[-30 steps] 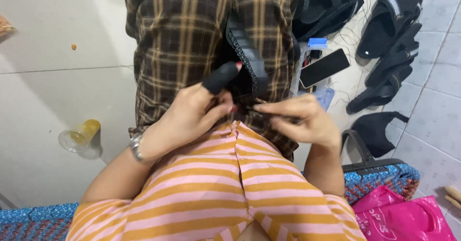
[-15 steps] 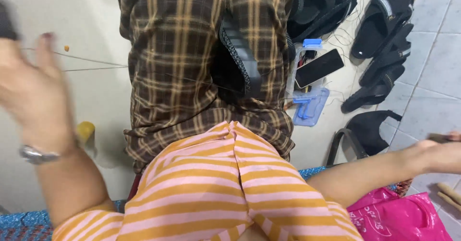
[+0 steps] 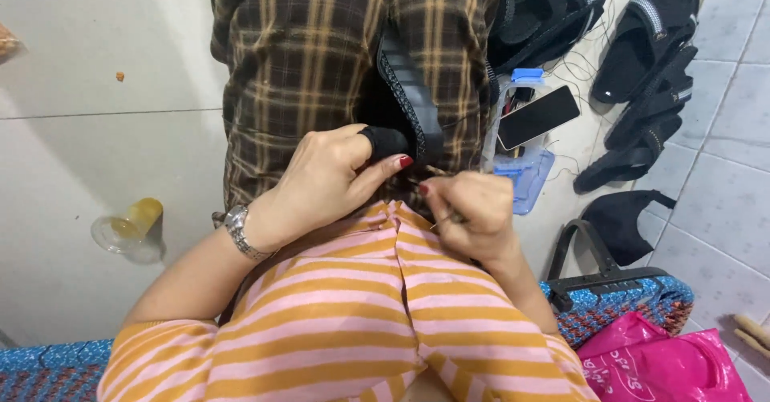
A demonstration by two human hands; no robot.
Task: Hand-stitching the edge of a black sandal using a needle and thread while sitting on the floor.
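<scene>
black sandal piece (image 3: 405,101) | ribbed sole edge, patterned trim | stands on edge, tilted, on the plaid-covered lap | lower end pinched by left hand (image 3: 325,181) | thin needle (image 3: 437,171) at its base in right hand (image 3: 469,214)

We see both forearms bare, coming up from the lower frame edge and angling in toward each other. Our left hand (image 3: 325,179) sits palm-down with the fingers curled, thumb stretched out to the right, red nail showing; the index tip wears a dark cover, and a metal watch sits at the wrist. Our right hand (image 3: 469,210) is closed into a loose fist, knuckles up, thumb pressed in against the fingers. The two thumbs nearly meet, hands just beside each other.
</scene>
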